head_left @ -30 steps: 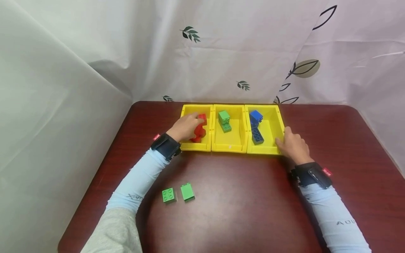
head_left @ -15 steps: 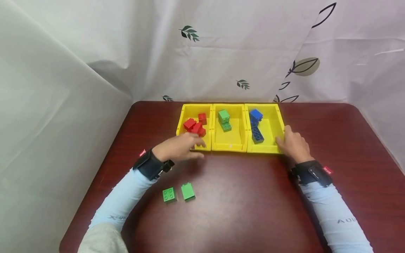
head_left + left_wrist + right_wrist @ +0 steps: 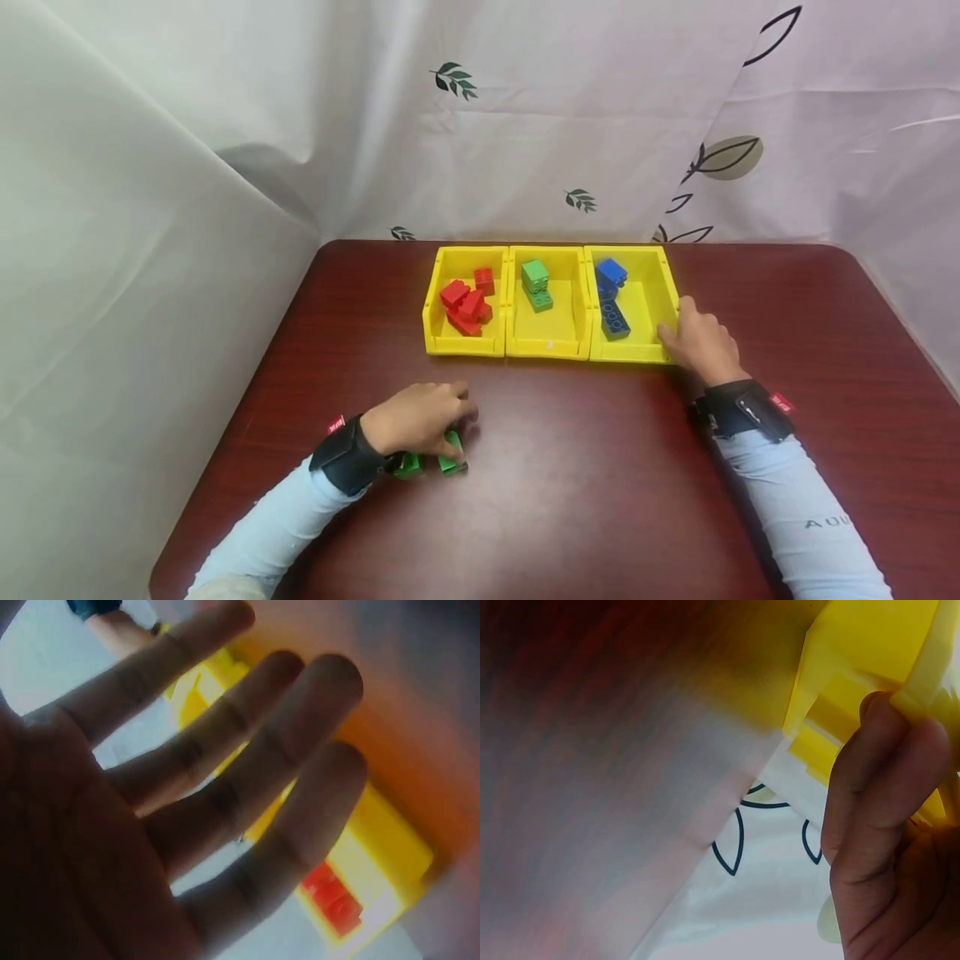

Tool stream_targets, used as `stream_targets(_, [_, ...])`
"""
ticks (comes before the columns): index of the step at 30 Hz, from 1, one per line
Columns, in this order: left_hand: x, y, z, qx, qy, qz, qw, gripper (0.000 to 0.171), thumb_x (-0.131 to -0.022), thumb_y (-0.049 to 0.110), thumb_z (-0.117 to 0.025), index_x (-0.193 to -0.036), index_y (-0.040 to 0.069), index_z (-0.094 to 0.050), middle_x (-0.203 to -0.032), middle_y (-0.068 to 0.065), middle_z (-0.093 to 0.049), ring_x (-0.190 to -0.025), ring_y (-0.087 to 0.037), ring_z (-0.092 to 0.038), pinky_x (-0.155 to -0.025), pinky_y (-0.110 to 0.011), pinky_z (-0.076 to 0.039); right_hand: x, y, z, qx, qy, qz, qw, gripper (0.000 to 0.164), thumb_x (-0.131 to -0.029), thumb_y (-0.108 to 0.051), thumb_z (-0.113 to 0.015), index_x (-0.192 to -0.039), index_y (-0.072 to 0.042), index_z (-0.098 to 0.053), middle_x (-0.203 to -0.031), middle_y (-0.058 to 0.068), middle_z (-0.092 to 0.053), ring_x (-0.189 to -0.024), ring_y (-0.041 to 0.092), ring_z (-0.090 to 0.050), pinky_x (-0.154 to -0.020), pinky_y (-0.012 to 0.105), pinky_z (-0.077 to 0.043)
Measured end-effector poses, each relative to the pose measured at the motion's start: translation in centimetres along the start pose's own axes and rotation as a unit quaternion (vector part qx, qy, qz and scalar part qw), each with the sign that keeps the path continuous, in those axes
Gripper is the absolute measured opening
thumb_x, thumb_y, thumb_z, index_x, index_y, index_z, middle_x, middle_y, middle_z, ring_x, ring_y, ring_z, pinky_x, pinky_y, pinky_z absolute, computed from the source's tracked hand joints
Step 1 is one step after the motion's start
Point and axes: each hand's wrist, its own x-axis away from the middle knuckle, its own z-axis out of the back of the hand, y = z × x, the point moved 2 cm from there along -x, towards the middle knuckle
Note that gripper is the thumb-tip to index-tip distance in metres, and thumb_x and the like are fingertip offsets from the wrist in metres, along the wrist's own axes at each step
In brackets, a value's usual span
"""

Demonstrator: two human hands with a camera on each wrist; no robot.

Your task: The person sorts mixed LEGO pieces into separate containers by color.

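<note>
My left hand [image 3: 420,417] hovers over two green building bricks on the table. One green brick [image 3: 453,467] shows below the thumb, the other green brick [image 3: 408,467] under the palm; both are partly hidden. In the left wrist view the fingers [image 3: 322,802] are spread and fairly straight, with nothing between them. My right hand [image 3: 703,340] grips the right wall of the rightmost yellow bin [image 3: 630,353], thumb inside and fingers outside. Fingers [image 3: 877,780] against the yellow wall appear in the right wrist view. Blue bricks [image 3: 615,319] lie in that bin.
The left yellow bin [image 3: 465,345] holds several red bricks [image 3: 470,306]. Green bricks [image 3: 536,277] sit stacked in the middle yellow bin [image 3: 547,348]. All three bins stand side by side near the back of the dark red table [image 3: 570,483], before a white curtain [image 3: 510,150].
My left hand has come out of the red-brick bin, empty, and moved toward me to the two green bricks. The right hand stays on the bin wall.
</note>
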Motion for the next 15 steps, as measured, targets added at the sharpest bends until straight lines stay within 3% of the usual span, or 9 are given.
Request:
stream_targets(6, [0.03, 0.45, -0.76, -0.012, 0.002, 0.015, 0.9998, 0.05, -0.07, 0.035, -0.088, -0.111, 0.014, -0.069, -0.094, -0.002, -0.06, -0.074, -0.012, -0.053, -0.066, -0.023, -0.052, 0.04, 0.12, 0.16, 0.001, 0.009, -0.003, 1.0, 0.049, -0.098, -0.03, -0.05, -0.126, 0.007, -0.034, -0.089, 0.026, -0.052, -0.075, 0.038, -0.054, -0.059, 0.039, -0.041])
stream_targets(15, [0.18, 0.24, -0.78, 0.034, -0.013, 0.037, 0.9987, 0.04, -0.071, 0.026, -0.088, -0.104, 0.012, -0.071, -0.086, -0.001, -0.063, -0.068, -0.011, -0.053, -0.059, -0.02, -0.049, 0.06, -0.13, 0.0, 0.002, 0.001, 0.003, 1.0, 0.051, -0.098, -0.03, -0.05, -0.127, 0.008, -0.032, -0.088, 0.026, -0.052, -0.075, 0.038, -0.053, -0.06, 0.039, -0.04])
